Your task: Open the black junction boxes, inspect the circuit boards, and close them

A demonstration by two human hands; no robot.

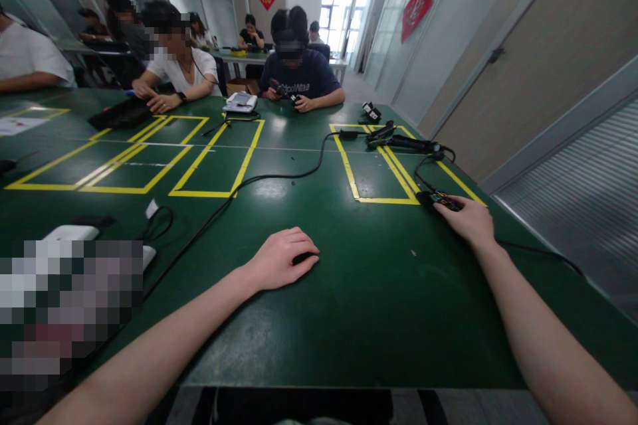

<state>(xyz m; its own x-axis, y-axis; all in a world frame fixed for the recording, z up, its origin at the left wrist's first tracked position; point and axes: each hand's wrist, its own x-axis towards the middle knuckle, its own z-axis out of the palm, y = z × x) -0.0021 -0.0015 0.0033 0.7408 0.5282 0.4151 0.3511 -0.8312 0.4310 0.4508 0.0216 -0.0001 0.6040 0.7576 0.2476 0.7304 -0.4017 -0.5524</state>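
My left hand lies on the green table, loosely curved, with a gap between thumb and fingers and nothing visible in it. At the right edge of the yellow-taped area, my right hand closes around a small black device with coloured markings. The hand covers part of this device, and its exact kind does not show. Behind it lies a long black piece of equipment, joined to a looping cable.
A long black cable crosses the table between yellow tape outlines. A small black-and-white object stands at the far right. White items and a blurred patch are at left. Opposite, a person in a dark shirt handles a black device; others sit farther left.
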